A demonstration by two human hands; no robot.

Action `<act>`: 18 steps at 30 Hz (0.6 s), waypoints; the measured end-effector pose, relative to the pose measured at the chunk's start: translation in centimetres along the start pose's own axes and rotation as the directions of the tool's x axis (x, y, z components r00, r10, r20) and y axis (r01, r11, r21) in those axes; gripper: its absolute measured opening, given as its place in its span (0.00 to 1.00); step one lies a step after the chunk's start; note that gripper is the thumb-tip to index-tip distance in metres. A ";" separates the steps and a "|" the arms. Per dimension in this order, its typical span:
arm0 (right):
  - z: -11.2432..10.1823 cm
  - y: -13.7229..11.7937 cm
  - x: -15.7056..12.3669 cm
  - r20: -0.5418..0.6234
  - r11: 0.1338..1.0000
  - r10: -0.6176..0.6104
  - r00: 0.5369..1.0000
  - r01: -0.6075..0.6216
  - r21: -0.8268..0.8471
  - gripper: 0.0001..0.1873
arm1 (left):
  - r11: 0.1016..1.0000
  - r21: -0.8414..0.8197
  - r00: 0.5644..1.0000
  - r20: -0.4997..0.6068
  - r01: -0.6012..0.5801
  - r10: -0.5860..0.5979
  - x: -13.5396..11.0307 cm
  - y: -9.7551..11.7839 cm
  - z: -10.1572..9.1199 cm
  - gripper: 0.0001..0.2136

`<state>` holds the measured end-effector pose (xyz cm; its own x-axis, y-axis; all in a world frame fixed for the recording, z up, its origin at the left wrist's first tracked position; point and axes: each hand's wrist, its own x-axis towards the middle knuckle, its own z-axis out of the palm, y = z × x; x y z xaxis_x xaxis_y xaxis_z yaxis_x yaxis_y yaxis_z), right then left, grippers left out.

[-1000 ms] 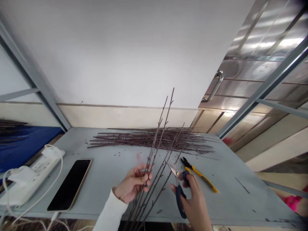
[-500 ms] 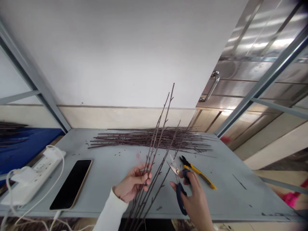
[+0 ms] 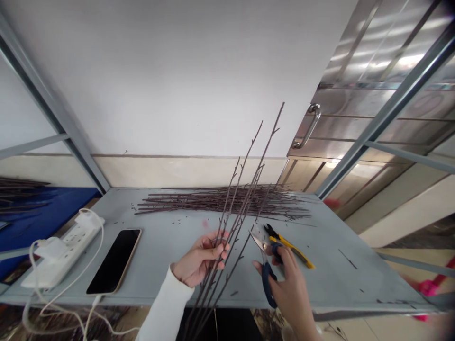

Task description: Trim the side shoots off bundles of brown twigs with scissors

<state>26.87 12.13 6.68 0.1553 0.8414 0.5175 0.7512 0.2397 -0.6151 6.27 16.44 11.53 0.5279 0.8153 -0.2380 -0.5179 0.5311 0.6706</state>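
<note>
Several thin dark-brown twigs slant up in front of me, and my left hand pinches part of them between thumb and fingers. To the right, my right hand is wrapped round the dark-blue handles of a pair of scissors. The blades are parted, their tips close to the rightmost twig; whether they touch it I cannot tell. Just beyond the scissors lie yellow-and-black pliers on the grey table. A heap of similar twigs stretches across the table's back.
A black-screened phone lies at the left, plugged into a white cable. Left of it is a white power strip with chargers. Metal posts rise at the table's sides. Small twig scraps are scattered about.
The held twigs have turned, their upper ends shifting to the right and fanning apart. The whole view has moved slightly. Both hands keep their grips.
</note>
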 end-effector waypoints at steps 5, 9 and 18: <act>-0.2 0.0 0.0 -0.020 0.999 0.017 1.000 -0.016 0.049 0.13 | 1.000 -0.015 0.999 0.049 -0.006 0.007 -0.2 0.2 0.7 0.13; -0.1 0.1 -0.3 0.001 0.978 0.127 0.992 -0.125 0.166 0.15 | 1.000 0.009 0.999 0.050 -0.018 0.018 -0.6 0.1 1.1 0.11; -1.2 -4.1 1.7 0.025 0.696 0.420 0.907 -0.340 0.632 0.17 | 0.997 0.076 1.000 -0.016 -0.007 0.009 -1.0 -0.6 1.6 0.12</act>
<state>24.82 11.97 10.84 0.4401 0.8763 0.1961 0.0648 0.1868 -0.9803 7.14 14.96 12.55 0.5122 0.8236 -0.2436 -0.4693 0.5060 0.7237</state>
